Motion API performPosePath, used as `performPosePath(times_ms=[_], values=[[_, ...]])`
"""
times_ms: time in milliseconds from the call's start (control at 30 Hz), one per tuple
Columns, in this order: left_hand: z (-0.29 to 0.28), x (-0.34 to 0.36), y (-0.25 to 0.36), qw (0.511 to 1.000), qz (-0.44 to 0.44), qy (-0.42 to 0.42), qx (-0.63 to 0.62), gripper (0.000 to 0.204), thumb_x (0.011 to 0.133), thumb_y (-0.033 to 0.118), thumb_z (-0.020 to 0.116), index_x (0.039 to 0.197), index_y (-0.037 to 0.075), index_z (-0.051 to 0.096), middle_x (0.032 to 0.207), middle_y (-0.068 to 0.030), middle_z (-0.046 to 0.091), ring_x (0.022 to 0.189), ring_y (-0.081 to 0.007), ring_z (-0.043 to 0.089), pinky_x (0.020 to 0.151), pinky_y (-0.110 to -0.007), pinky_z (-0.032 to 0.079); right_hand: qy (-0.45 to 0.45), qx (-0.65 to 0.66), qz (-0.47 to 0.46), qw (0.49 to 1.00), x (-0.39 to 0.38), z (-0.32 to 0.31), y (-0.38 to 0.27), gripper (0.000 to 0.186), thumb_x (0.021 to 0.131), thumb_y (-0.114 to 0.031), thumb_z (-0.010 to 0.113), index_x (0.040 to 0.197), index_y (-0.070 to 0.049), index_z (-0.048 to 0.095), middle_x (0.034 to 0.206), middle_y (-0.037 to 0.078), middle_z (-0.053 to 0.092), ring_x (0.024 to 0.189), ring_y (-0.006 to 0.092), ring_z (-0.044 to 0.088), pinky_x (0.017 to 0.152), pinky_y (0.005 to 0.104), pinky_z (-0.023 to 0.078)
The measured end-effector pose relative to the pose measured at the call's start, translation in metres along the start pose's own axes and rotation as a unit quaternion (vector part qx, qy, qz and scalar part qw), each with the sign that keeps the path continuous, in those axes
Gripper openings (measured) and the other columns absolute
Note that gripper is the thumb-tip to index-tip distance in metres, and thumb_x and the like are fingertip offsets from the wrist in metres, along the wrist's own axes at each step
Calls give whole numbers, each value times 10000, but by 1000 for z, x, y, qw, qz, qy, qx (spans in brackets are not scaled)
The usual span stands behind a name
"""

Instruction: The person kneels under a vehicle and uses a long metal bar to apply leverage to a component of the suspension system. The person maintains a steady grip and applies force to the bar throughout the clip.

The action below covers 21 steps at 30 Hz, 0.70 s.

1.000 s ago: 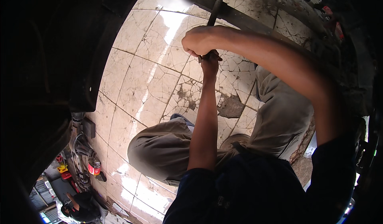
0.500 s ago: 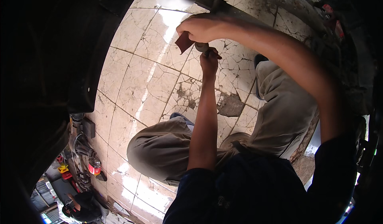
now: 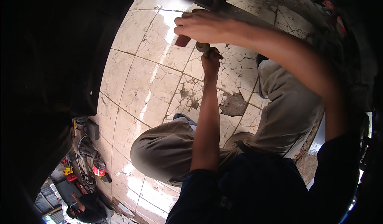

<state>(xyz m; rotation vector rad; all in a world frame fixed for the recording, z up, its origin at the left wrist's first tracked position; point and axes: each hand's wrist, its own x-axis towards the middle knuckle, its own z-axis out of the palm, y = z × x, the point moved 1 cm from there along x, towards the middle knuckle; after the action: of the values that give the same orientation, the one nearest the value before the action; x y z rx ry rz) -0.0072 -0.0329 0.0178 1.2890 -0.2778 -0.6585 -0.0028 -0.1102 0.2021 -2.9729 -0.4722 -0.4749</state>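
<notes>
My left hand [image 3: 211, 60] is closed round a rod-like part with a round grey end [image 3: 202, 47]; my fingers cover most of the part. Just beyond it, my right hand [image 3: 196, 26] reaches across from the right with its fingers curled over a piece of reddish-brown sandpaper [image 3: 182, 40]. One end of the sandpaper sticks out below the knuckles on the left. My right hand lies close to the round end, and whether the sandpaper touches it I cannot tell.
I sit low over a cracked tile floor [image 3: 131, 80], with my bent knee [image 3: 153, 156] near my left arm. A dark metal bar [image 3: 239, 14] crosses beyond my hands. Large dark bodywork [image 3: 48, 56] looms at left. Greasy mechanical parts [image 3: 85, 148] and another person [image 3: 87, 208] are at lower left.
My right hand has shifted slightly up and left and its fingers have turned flatter over the sandpaper, so less of the sandpaper shows. My left hand stays nearly in place.
</notes>
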Motion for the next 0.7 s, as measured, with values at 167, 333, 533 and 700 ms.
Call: performPosePath(times_ms=[167,333,533,700], values=[[5,-1,2,999,32,3,12,111,824,55,415,788,17,512,705,-50,496,609,-140,526,584,-281,491,-192,25,1,981,-16,13,-6,168,706,-94,592,860,-26,587,919,87,555,913,249,570,785,370,483],[7,-4,7,999,23,8,44,134,869,59,411,800,12,515,700,-48,508,613,-133,531,579,-280,490,-184,-34,-23,982,-15,31,-2,250,711,-191,632,910,-41,629,946,77,562,963,224,532,815,382,440],[9,0,2,998,7,-20,51,148,878,109,455,915,1,550,773,-67,562,650,-130,554,599,-282,489,-248,-80,2,965,-12,38,-5,132,654,-126,597,730,-45,669,795,73,630,876,232,590,746,382,473],[-6,3,-9,981,112,0,160,326,892,210,512,1157,21,479,1002,-94,560,821,-153,571,666,-263,477,-232,-50,2,972,-7,45,-19,109,680,-98,576,695,-46,671,762,97,656,803,255,634,663,388,516]])
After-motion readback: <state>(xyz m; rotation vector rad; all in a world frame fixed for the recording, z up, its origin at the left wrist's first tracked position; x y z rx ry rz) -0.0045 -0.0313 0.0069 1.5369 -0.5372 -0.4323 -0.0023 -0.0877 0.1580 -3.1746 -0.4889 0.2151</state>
